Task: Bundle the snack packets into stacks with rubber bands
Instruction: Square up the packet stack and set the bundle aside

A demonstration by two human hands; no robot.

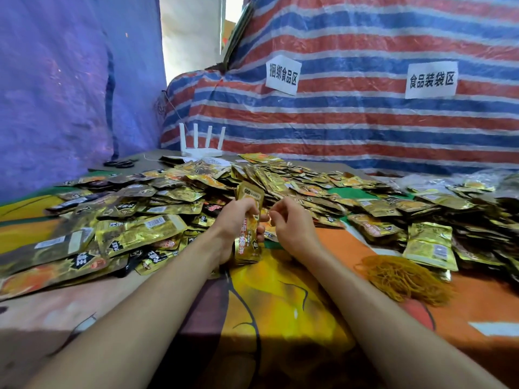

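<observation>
The left hand [238, 217] grips a small stack of packets [248, 242] and holds it upright over the table cloth [280, 304]. Its fingers are curled round the middle of the stack, so the top and the bottom ends show above and below the hand. Just to the right of the stack is the right hand [292, 223]. Its fingers are curled and the thumb is close to the forefinger, but I cannot tell if it pinches something between them. It does not touch the stack.

Behind the stack and on both sides of it lies a wide heap of loose snack packets [168, 197], gold and dark. To the right of the stack and nearer to the person lies a pile of yellow rubber bands [404, 279] on the cloth. Far behind the stack, to the left, stands a white router [200, 143] with four antennas, and further left are black scissors [119, 163]. Behind all hangs a striped tarp [365, 122] with two paper signs [283, 74].
</observation>
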